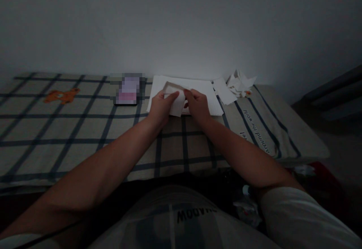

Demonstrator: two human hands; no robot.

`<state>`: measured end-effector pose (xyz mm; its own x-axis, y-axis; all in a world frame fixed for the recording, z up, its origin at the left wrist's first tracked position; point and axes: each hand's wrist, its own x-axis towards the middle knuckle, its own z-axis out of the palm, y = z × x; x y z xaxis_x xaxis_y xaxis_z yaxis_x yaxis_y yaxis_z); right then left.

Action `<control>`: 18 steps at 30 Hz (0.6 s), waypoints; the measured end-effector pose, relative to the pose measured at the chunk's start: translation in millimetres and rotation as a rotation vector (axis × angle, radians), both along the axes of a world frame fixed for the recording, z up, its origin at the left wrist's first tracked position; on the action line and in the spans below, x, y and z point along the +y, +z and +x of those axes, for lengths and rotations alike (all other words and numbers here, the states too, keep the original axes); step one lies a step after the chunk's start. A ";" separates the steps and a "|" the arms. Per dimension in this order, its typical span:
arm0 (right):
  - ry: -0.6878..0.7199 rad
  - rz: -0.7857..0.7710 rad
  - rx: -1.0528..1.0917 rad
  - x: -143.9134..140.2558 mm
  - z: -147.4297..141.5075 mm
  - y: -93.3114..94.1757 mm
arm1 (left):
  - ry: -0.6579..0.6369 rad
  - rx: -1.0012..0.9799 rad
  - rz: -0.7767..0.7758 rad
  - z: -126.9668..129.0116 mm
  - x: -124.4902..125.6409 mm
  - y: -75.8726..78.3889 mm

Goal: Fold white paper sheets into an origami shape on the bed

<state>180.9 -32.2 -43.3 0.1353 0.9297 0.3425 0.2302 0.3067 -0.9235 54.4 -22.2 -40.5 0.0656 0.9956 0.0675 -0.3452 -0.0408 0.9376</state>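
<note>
A small folded piece of white paper (pixel 177 106) is held up between my two hands, with a raised fold along its far side. My left hand (pixel 161 106) is closed on its left part, the thumb pressed on top. On the right, my right hand (pixel 198 104) pinches the paper's edge between thumb and fingers. Beneath and behind the hands lies a stack of white paper sheets (pixel 207 94) on the checked tablecloth (pixel 93 128). Parts of the folded paper are hidden behind the fingers.
A phone (pixel 128 90) with a lit, blurred screen lies to the left. Farther left is an orange bear-shaped figure (pixel 62 95). Right of the stack are a loose paper strip (pixel 224 90) and pointed folded paper pieces (pixel 240 83). A pale wall (pixel 181 26) rises behind the table.
</note>
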 end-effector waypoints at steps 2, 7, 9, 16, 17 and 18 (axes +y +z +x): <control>-0.014 0.039 -0.026 0.9 2.4 0.1 | 0.001 0.047 -0.005 -1.4 1.6 -0.4; -0.059 0.052 -0.088 3.6 6.9 -1.4 | 0.055 0.110 0.040 -6.4 7.1 -3.1; -0.076 0.031 -0.091 3.8 7.6 -0.8 | 0.074 0.164 0.075 -8.2 9.0 -4.9; -0.052 -0.031 -0.066 7.1 10.1 -0.4 | 0.113 0.244 -0.006 -11.5 14.4 -6.7; -0.046 -0.046 -0.072 7.8 10.8 -0.8 | 0.124 0.272 0.006 -12.0 14.4 -5.5; -0.039 -0.058 -0.079 8.5 11.5 -1.1 | 0.131 0.297 0.021 -12.5 14.1 -4.3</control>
